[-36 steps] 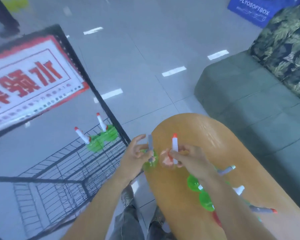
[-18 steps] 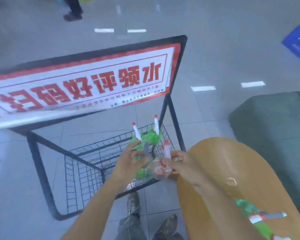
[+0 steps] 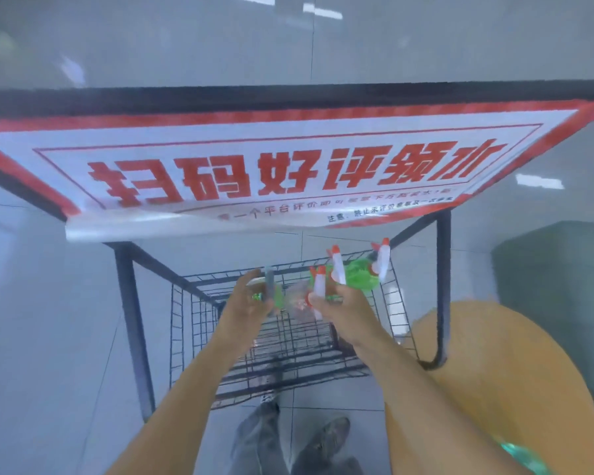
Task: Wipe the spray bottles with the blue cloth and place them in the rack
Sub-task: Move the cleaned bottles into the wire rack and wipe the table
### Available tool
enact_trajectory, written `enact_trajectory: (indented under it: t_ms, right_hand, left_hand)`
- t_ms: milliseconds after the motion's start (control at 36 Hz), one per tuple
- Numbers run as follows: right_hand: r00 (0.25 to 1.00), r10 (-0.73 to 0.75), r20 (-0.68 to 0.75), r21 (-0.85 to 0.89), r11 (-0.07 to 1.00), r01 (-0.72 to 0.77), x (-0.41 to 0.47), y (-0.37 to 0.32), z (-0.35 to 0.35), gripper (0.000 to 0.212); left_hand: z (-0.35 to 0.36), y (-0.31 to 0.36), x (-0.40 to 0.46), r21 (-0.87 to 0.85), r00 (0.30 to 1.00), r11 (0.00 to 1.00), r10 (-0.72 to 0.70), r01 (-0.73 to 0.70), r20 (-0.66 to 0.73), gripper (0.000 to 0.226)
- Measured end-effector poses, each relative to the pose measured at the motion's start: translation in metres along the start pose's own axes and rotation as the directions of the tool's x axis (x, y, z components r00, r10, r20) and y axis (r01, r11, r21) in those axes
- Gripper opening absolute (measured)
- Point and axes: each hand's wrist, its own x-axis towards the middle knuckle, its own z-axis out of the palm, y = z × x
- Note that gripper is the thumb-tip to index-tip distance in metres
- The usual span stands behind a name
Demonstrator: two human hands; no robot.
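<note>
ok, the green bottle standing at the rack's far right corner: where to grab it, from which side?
Take the green spray bottle by its white nozzle stem, coming from above. The stem stands upright and clear above the wire rack, whose sides wall off the body.

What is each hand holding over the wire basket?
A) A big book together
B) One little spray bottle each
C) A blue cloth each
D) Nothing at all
B: the left hand grips a spray bottle with a grey nozzle, and the right hand grips one with a white, red-tipped nozzle, both above the black wire rack.
</note>
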Motion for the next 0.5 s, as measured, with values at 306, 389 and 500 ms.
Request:
enact_trajectory:
  t_ms: [306, 389, 500]
  right_hand:
    - [0.999, 0.018, -0.03, -0.028, 0.999, -0.018, 0.043, -0.009, 0.018, 0.009]
    - [0.999, 0.01, -0.05, -0.054, 0.998, -0.012, 0.052, -0.008, 0.023, 0.017]
    - [0.998, -0.008, -0.058, -0.057, 0.998, 0.005, 0.063, -0.004, 0.028, 0.023]
  left_hand:
    - [-0.014, -0.011, 0.022, 0.024, 0.998, 0.998, -0.052, 0.051, 0.041, 0.063]
    - [-0.016, -0.008, 0.022, 0.031, 0.999, 0.999, -0.028, 0.026, 0.047, 0.064]
    - [-0.02, -0.009, 0.027, 0.029, 0.999, 1.0, 0.001, -0.003, 0.042, 0.064]
